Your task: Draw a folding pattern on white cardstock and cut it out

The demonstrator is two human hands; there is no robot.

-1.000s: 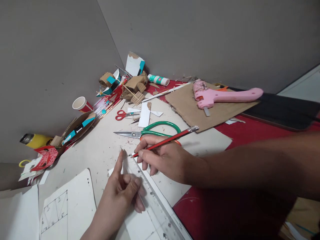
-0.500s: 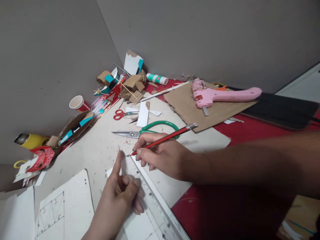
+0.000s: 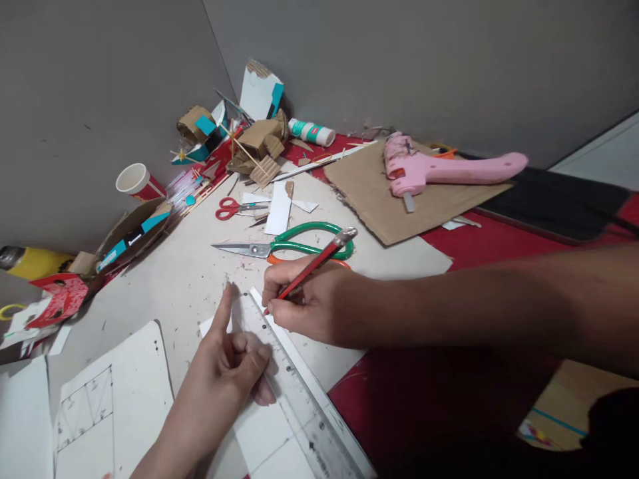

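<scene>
A red pencil (image 3: 318, 263) is gripped in my right hand (image 3: 319, 303), its tip down at the right edge of a clear ruler (image 3: 299, 386). The ruler lies slantwise over a white sheet (image 3: 272, 456) marked with pencil lines. My left hand (image 3: 222, 372) steadies the ruler along its left side, thumb and curled fingers at its edge and index finger stretched forward. Just beyond my right hand lie large scissors (image 3: 257, 249) with green handles. A page with a drawn truss-like figure (image 3: 90, 406) rests to the left.
Small red scissors (image 3: 228, 208) and paper scraps (image 3: 279, 207) lie further back. A pink glue gun (image 3: 449, 168) sits on brown cardboard (image 3: 359, 193) at right. Along the wall stand a paper cup (image 3: 137, 183), cardboard pieces (image 3: 262, 136), a glue bottle (image 3: 312, 132) and a yellow bottle (image 3: 37, 261).
The pencil tip has come from the ruler's far end a little nearer along its right edge, and the pencil stands steeper. My left hand stays at the ruler. The view has shifted slightly.
</scene>
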